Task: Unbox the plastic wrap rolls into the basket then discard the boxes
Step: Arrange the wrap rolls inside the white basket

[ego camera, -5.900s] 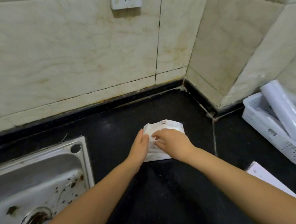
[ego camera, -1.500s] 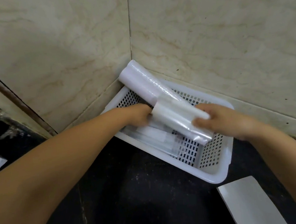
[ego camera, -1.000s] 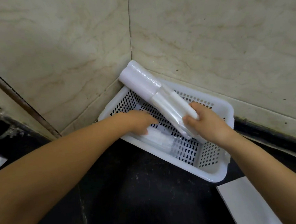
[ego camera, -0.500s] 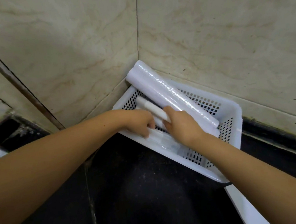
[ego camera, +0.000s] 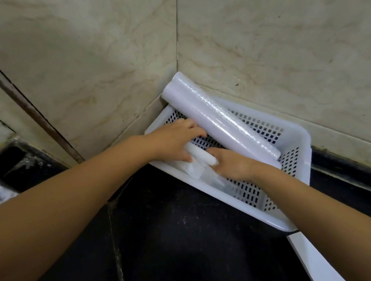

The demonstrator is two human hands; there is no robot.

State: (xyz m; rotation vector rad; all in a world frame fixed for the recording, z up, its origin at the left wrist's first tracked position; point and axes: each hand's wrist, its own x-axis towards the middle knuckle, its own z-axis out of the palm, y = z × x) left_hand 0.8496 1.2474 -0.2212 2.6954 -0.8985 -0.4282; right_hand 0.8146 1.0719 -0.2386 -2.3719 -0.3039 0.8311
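Inside the white perforated basket (ego camera: 294,146), tucked into the tiled corner on the black counter (ego camera: 176,239), a long plastic wrap roll (ego camera: 218,118) lies on a diagonal, its far end propped on the rim toward the wall corner and its near end low at the right. A smaller roll (ego camera: 200,155) lies parallel beside it (partly hidden), with the left hand (ego camera: 173,139) curled over one end and the right hand (ego camera: 232,163) closed around the other. A flat white box (ego camera: 307,261) lies just beyond the basket's near corner.

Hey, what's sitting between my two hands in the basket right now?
In the head view, a small white roll lies between the left hand and right hand, low in the white basket, beside the big roll.
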